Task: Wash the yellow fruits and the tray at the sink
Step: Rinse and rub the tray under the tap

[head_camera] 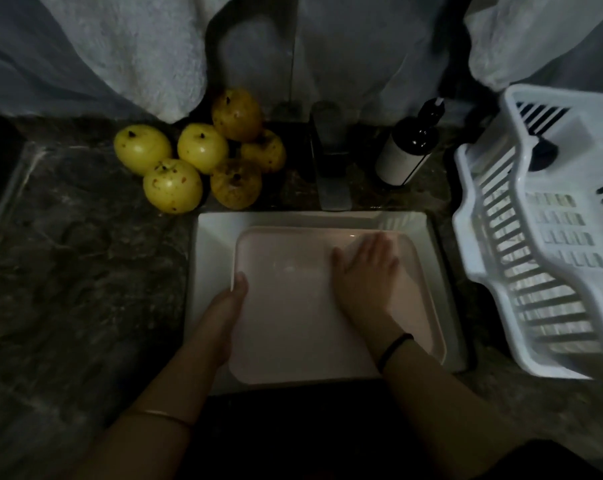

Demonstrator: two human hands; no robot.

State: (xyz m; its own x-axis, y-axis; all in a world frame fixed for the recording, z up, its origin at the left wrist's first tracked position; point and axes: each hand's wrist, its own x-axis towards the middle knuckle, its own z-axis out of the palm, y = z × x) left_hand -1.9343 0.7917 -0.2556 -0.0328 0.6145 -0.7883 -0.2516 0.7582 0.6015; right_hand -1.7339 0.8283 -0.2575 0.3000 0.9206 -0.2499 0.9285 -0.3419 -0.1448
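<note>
Left hand [229,299] grips the pale tray's [289,306] left rim; right hand [366,271] lies flat, fingers spread, inside it. Tray nearly fills the white sink [210,244]. Six yellow fruits [203,157] cluster on the counter [78,271] behind, left of one faucet [329,168].

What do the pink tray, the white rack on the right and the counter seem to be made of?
Tray: probably plastic, smooth and slightly glossy, with rounded moulded corners and a thin rim. Rack: white plastic, moulded in one piece with slotted ribs. Counter: looks like dark polished stone, perhaps marble, going by its pale veining, though the dim light leaves that open.
</note>
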